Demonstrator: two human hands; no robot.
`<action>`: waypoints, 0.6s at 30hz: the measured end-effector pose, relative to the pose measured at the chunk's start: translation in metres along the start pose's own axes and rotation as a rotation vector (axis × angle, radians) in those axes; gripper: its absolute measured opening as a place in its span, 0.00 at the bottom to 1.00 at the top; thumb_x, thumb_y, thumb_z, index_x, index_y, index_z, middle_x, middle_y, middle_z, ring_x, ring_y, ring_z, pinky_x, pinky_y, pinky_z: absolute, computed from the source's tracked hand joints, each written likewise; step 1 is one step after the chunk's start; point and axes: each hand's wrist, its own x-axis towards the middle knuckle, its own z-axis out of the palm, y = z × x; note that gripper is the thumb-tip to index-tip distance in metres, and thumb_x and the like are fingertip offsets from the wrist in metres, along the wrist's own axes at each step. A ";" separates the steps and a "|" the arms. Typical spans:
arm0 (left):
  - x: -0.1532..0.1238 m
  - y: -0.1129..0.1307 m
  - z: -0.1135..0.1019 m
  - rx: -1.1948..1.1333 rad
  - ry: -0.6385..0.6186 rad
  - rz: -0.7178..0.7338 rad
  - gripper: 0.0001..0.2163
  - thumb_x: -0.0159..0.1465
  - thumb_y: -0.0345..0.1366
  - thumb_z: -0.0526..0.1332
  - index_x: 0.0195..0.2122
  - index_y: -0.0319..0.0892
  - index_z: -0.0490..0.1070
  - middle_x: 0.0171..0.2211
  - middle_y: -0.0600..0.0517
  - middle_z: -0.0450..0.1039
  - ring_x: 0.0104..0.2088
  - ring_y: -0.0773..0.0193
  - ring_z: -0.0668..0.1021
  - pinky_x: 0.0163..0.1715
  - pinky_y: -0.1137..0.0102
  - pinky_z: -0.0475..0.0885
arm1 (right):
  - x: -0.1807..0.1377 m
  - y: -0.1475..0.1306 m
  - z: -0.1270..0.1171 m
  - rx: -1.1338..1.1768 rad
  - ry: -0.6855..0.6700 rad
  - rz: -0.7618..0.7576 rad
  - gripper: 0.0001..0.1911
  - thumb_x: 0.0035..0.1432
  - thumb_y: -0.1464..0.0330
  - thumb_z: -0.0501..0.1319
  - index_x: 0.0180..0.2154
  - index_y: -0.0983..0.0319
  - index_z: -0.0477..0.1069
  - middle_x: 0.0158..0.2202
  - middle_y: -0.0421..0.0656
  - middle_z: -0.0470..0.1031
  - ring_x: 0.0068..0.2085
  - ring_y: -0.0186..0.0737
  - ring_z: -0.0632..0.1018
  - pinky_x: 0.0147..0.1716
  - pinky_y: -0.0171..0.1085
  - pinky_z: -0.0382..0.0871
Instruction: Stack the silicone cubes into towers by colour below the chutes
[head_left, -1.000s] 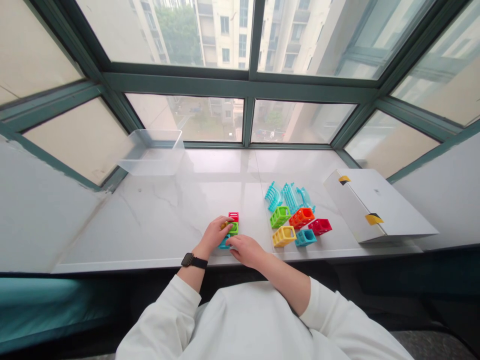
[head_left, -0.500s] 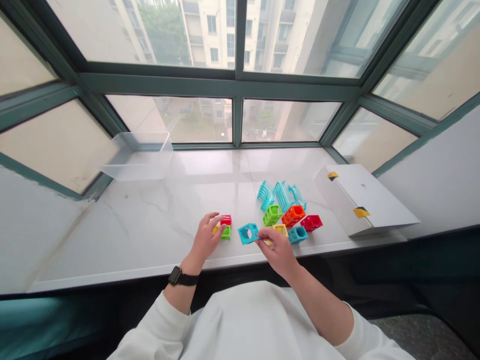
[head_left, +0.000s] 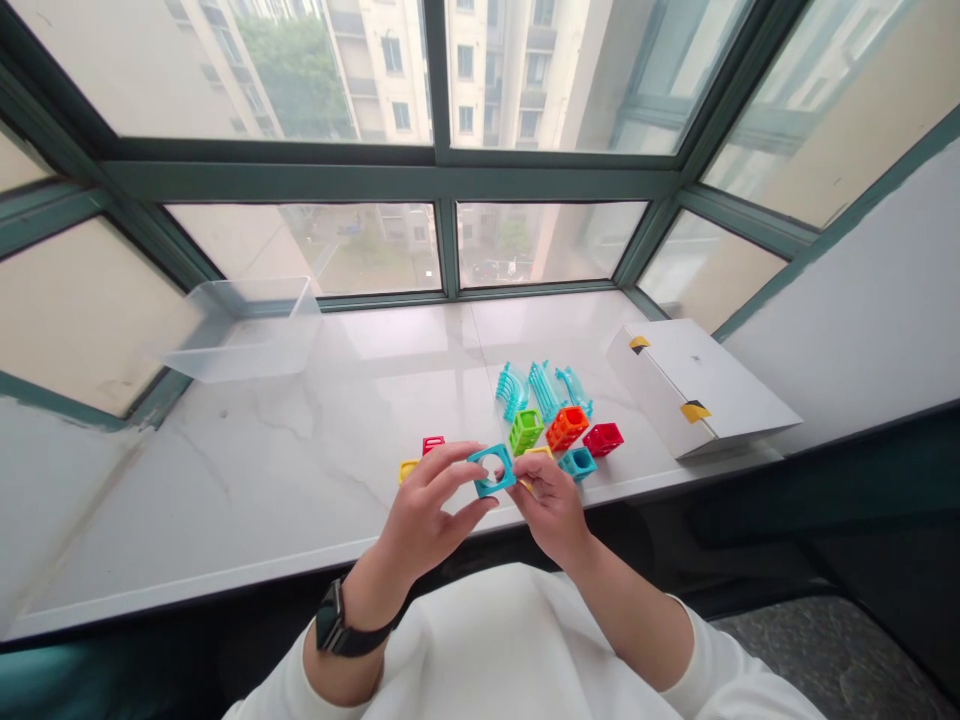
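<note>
The teal frame (head_left: 493, 470) is held in the air between the two hands, above the front part of the marble sill (head_left: 247, 470). The left hand (head_left: 424, 510) comes from the left side, and its fingers are closed in a narrow pinch on the left edge of the frame. The right hand (head_left: 547, 510) is also narrow, and its fingers hold the right lower corner. A small yellow bit shows by the right fingers, but I cannot tell what it is.

The frame is almost square, so it has no clear long axis. Its round hole faces up to the camera, and the frame is a little tilted, with one corner to the lower side.

On the sill beyond the hands are seven blocks: two yellow (head_left: 409, 470), two red (head_left: 602, 439), one green (head_left: 526, 432), one orange (head_left: 567, 428) and one teal (head_left: 577, 463). Behind them lie three teal curved pieces (head_left: 544, 392). One clear plastic bin (head_left: 240, 340) stands at the left by the window, and one white box (head_left: 694, 390) with yellow tape lies at the right.
</note>
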 end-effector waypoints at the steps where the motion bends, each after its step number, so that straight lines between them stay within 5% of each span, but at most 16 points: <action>1: -0.001 0.001 0.001 0.007 0.000 0.001 0.12 0.66 0.32 0.70 0.49 0.48 0.74 0.56 0.44 0.77 0.54 0.54 0.81 0.56 0.58 0.78 | 0.000 -0.002 0.000 -0.013 -0.003 -0.018 0.06 0.68 0.62 0.66 0.42 0.56 0.72 0.39 0.43 0.79 0.39 0.41 0.82 0.44 0.41 0.81; 11: -0.002 0.007 0.001 0.028 0.001 -0.013 0.09 0.68 0.30 0.67 0.47 0.47 0.72 0.53 0.45 0.75 0.52 0.57 0.81 0.51 0.62 0.79 | 0.000 -0.011 -0.003 -0.081 -0.002 -0.098 0.16 0.68 0.66 0.66 0.56 0.53 0.69 0.44 0.42 0.77 0.43 0.39 0.82 0.46 0.40 0.82; 18: -0.006 0.006 0.006 0.001 0.014 -0.039 0.08 0.71 0.29 0.61 0.49 0.46 0.69 0.54 0.42 0.72 0.54 0.56 0.79 0.53 0.62 0.77 | 0.007 -0.027 -0.006 -0.089 -0.019 -0.181 0.17 0.67 0.67 0.66 0.56 0.52 0.70 0.54 0.47 0.72 0.53 0.45 0.79 0.45 0.43 0.83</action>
